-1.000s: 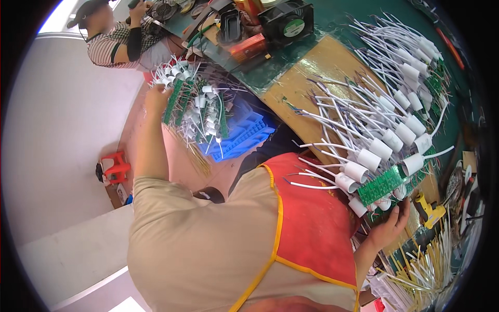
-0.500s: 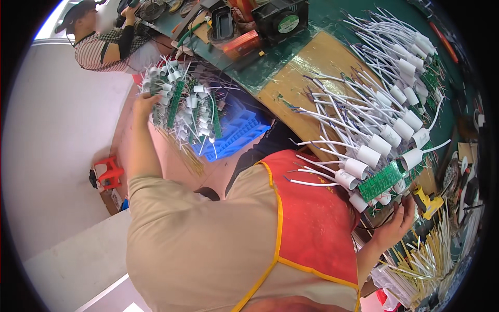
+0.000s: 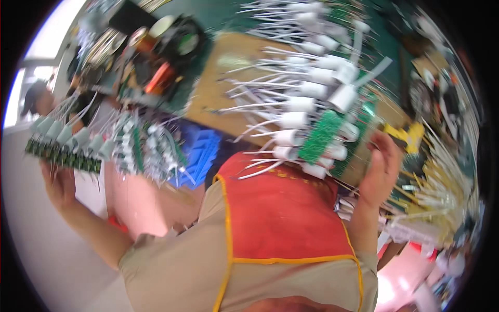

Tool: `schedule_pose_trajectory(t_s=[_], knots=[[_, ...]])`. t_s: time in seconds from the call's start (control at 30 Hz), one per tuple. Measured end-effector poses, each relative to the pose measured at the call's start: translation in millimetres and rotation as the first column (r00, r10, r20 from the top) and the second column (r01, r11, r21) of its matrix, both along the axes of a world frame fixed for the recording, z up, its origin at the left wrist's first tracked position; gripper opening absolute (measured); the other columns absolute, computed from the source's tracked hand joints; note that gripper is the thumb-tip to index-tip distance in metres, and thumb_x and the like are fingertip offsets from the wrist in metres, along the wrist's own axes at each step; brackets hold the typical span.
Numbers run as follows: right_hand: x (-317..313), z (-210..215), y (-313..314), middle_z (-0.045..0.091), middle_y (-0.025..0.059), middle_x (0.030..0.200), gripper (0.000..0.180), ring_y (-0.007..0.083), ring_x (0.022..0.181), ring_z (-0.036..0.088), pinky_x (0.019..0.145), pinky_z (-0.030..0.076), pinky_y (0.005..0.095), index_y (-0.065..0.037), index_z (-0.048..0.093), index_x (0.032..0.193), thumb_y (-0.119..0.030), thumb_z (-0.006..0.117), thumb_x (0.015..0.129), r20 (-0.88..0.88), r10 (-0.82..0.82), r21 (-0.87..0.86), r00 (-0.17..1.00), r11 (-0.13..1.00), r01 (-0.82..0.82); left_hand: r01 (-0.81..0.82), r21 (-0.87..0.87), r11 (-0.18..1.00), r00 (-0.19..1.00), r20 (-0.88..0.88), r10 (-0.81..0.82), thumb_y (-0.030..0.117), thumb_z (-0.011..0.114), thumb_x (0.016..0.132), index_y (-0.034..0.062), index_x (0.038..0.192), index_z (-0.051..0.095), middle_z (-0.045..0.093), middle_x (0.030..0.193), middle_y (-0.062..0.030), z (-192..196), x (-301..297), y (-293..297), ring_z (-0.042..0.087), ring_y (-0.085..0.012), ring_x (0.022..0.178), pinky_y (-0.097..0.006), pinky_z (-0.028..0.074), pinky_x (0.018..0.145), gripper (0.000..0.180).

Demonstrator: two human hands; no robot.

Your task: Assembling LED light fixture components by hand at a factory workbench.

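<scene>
My left hand [image 3: 60, 186], raised at the far left, grips a strip of green circuit boards [image 3: 62, 156] from below. A row of white cylinders with white wires stands up from it. My right hand [image 3: 382, 164] hovers beside the bench edge, its fingers loosely bent and apart, with nothing seen in it. Closest to it is a green circuit board [image 3: 321, 136] in a pile of white wired cylinders [image 3: 300, 105] on the bench. Motion blur softens both hands.
More such assemblies [image 3: 148, 145] sit by a blue plastic crate [image 3: 201, 153] at left. A brown board [image 3: 213, 78] lies on the green bench, with a black fan [image 3: 182, 41] behind. Right are a yellow tool [image 3: 408, 136] and pale sleeving strips [image 3: 434, 179]. Another person [image 3: 39, 99] is at far left.
My left hand has lifted a board strip out of the crate pile and carried it left. My right hand has risen slightly beside the bench pile. The whole view has swung round.
</scene>
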State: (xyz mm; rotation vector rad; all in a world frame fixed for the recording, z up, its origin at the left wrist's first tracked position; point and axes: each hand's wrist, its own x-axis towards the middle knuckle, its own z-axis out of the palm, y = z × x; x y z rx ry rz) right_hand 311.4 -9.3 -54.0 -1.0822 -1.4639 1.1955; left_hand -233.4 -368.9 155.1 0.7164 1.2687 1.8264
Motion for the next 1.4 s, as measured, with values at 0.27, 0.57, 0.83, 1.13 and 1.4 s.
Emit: schedule_pose_trajectory(t_s=[0.27,0.57,0.83,1.13,1.4], knots=[[-21.7,28.2,-2.1,0.055,0.0134,0.125,0.049,0.0211,0.111,0.055,0.098,0.041,0.0342,0.001,0.047,0.131,-0.02,0.061,0.089,-0.119,0.388,0.097,0.914,0.92,-0.379,0.388,-0.045,0.92,0.911,0.167,-0.376,0.032,0.048,0.098,0.0063,0.135,0.043,0.052,0.131,-0.0113,-62.4,150.3,218.6,0.053,-0.0248,0.113,-0.042,0.046,0.092,0.045],[-43.0,61.5,44.4,0.059,0.0063,0.113,0.044,0.0146,0.104,0.058,0.086,0.049,0.0288,-0.002,0.049,0.124,-0.023,0.064,0.089,-0.526,0.219,-0.353,0.822,0.823,-0.445,0.7,-0.452,0.553,0.675,0.165,-0.719,0.024,0.057,0.091,-0.0052,0.123,0.051,0.065,0.093,-0.0133,-78.5,310.1,363.3,0.066,-0.0224,0.084,-0.033,0.053,0.075,0.044],[-64.5,85.0,50.2,0.061,0.0,0.103,0.033,0.0091,0.088,0.06,0.074,0.052,0.0252,-0.006,0.055,0.119,-0.018,0.063,0.09,-0.538,0.186,-0.392,0.822,0.808,-0.439,0.414,0.027,0.91,0.205,-0.977,-0.064,0.028,0.076,0.076,0.0046,0.116,0.061,0.064,0.107,-0.0078,-83.8,259.4,430.5,0.064,-0.0185,0.083,-0.028,0.05,0.074,0.049],[-86.7,101.4,107.5,0.06,-0.0011,0.083,0.026,0.0092,0.072,0.057,0.058,0.047,0.0252,-0.006,0.063,0.095,-0.03,0.067,0.087,-0.337,0.483,-0.454,0.808,0.668,-0.589,0.548,-0.452,0.704,0.404,-0.594,-0.696,0.025,0.07,0.085,0.0013,0.092,0.066,0.058,0.07,0.0022,-71.2,245.4,449.6,0.05,-0.005,0.06,-0.022,0.04,0.053,0.025],[-97.7,90.5,100.2,0.058,0.0102,0.06,0.039,0.0272,0.053,0.056,0.052,0.044,0.0355,-0.006,0.061,0.076,-0.044,0.064,0.086,0.529,0.156,0.179,0.834,0.94,-0.289,0.586,-0.343,0.734,0.609,-0.41,-0.678,0.03,0.07,0.085,0.0014,0.091,0.066,0.057,0.071,0.002,-136.7,238.9,449.4,0.048,-0.0058,0.062,-0.023,0.04,0.055,0.029]])
